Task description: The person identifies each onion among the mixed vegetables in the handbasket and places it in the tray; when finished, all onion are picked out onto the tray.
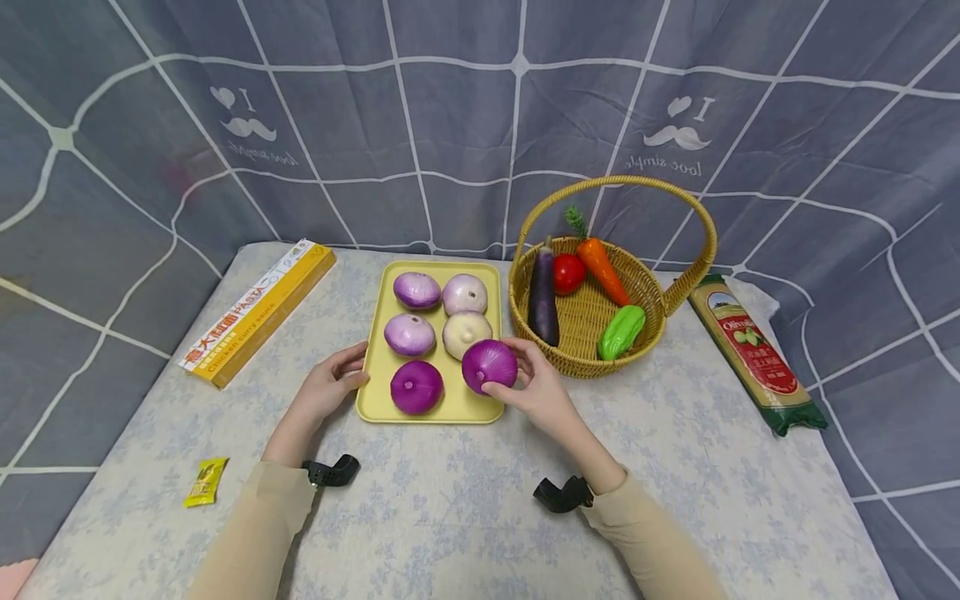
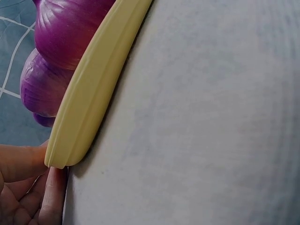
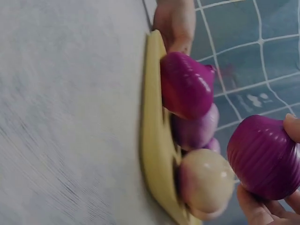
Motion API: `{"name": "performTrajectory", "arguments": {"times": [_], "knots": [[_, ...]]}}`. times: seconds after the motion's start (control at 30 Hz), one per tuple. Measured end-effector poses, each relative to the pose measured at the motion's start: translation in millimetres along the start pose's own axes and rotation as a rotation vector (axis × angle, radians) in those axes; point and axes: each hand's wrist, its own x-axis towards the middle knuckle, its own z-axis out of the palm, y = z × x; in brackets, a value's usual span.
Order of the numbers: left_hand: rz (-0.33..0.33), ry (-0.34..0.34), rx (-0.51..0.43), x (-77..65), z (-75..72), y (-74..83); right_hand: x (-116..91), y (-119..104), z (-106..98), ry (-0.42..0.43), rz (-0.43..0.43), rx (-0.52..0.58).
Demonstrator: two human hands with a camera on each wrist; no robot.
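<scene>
My right hand (image 1: 542,390) grips a deep purple onion (image 1: 489,367) between thumb and fingers. In the right wrist view that onion (image 3: 263,157) is raised off the yellow tray (image 3: 154,140), beside a pale onion (image 3: 206,180). On the tray (image 1: 468,412) sit another deep purple onion (image 1: 417,387), lighter purple-and-white onions (image 1: 409,334) and a cream one (image 1: 463,332). My left hand (image 1: 328,385) holds the tray's left edge; the left wrist view has the thumb (image 2: 21,161) at the rim and a finger at its underside.
Right of the tray, a wicker basket (image 1: 651,343) holds an eggplant (image 1: 543,296), a tomato (image 1: 569,273), a carrot (image 1: 602,268) and a green pepper (image 1: 621,332). A pasta box (image 1: 258,312) lies left, a yellow packet (image 1: 206,482) nearer. A green-and-gold bag (image 1: 753,350) lies far right.
</scene>
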Motion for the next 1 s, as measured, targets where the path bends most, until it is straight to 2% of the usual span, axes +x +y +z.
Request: {"name": "performTrajectory", "arguments": {"times": [0.17, 0.4, 0.77, 1.0], "knots": [[-0.008, -0.003, 0.003, -0.1, -0.9, -1.6, 0.4, 8.7, 13.3, -0.035, 0.017, 0.006], [-0.011, -0.002, 0.005, 0.5, -1.2, -1.6, 3.1, 18.7, 25.1, -0.081, 0.056, -0.050], [-0.013, -0.015, 0.006, -1.4, 0.5, -2.1, 3.3, 23.2, 29.8, -0.107, 0.106, -0.061], [-0.004, -0.008, -0.003, 0.8, -0.7, -1.2, 8.7, 22.0, 29.5, -0.094, 0.120, -0.115]]}}
